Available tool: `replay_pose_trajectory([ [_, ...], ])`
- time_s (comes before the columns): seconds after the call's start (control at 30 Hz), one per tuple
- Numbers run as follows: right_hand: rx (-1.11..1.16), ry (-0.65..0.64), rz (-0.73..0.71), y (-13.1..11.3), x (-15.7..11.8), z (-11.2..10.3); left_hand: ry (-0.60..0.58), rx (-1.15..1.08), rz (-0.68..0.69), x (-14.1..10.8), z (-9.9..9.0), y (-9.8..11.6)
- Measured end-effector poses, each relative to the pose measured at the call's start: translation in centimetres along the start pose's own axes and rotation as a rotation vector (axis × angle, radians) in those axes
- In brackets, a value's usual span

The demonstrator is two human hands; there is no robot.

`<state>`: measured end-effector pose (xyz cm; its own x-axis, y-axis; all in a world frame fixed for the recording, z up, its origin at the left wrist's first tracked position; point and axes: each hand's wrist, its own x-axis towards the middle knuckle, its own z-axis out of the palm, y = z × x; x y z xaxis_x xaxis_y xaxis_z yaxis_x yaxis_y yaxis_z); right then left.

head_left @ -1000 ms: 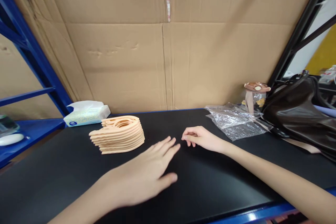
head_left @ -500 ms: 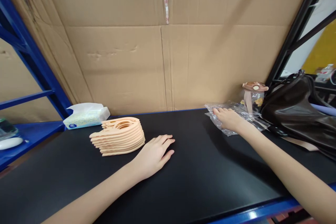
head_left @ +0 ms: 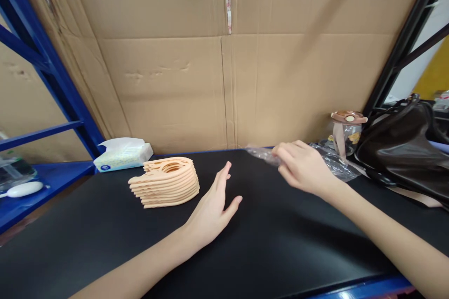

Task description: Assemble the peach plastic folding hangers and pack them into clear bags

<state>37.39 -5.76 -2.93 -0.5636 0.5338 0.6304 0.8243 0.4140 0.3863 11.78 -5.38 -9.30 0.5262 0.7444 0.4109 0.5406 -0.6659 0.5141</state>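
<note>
Pinched in the fingers of my right hand (head_left: 304,167) is a clear plastic bag (head_left: 263,153), lifted off the black tabletop (head_left: 266,233) and pointing left. More clear plastic (head_left: 335,163) lies on the table behind that hand. My left hand (head_left: 213,210) is open and tilted on edge, thumb apart from the fingers, holding nothing. Just left of it sits a neat stack of peach-coloured plastic hangers (head_left: 168,184), apart from the hand; their far ends are partly hidden in the stack.
A tissue pack (head_left: 122,154) stands at the back left. To the right are a clear cup with a brown lid (head_left: 349,126) and a dark leather bag (head_left: 400,145). Cardboard (head_left: 168,84) walls off the back. Blue frame posts (head_left: 66,79) rise at the left.
My right hand has closed on a plastic bag and pulled it up from the pile. My left hand has lifted and turned onto its edge. The view has shifted slightly.
</note>
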Motion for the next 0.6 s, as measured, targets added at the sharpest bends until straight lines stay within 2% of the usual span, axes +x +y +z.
replay_pose_trajectory([
  [0.1, 0.160, 0.023, -0.186, -2.7, -0.2, -0.7, 0.095, -0.074, -0.042, 0.2, 0.0, -0.4],
  [0.2, 0.239, 0.068, -0.257, -4.2, -0.4, -0.7, 0.035, -0.077, -0.071, 0.6, -0.2, -1.0],
  [0.3, 0.233, 0.147, -0.222, -4.5, -0.4, -0.6, -0.023, -0.065, -0.074, 0.8, -0.2, -1.4],
  [0.43, 0.248, 0.247, -0.169, -4.3, -0.4, -0.4, -0.031, -0.030, -0.040, 0.8, -0.1, -1.5],
  [0.6, 0.253, 0.269, -0.150, -4.2, -0.6, -0.2, -0.019, -0.030, -0.035, 0.9, -0.1, -1.4],
])
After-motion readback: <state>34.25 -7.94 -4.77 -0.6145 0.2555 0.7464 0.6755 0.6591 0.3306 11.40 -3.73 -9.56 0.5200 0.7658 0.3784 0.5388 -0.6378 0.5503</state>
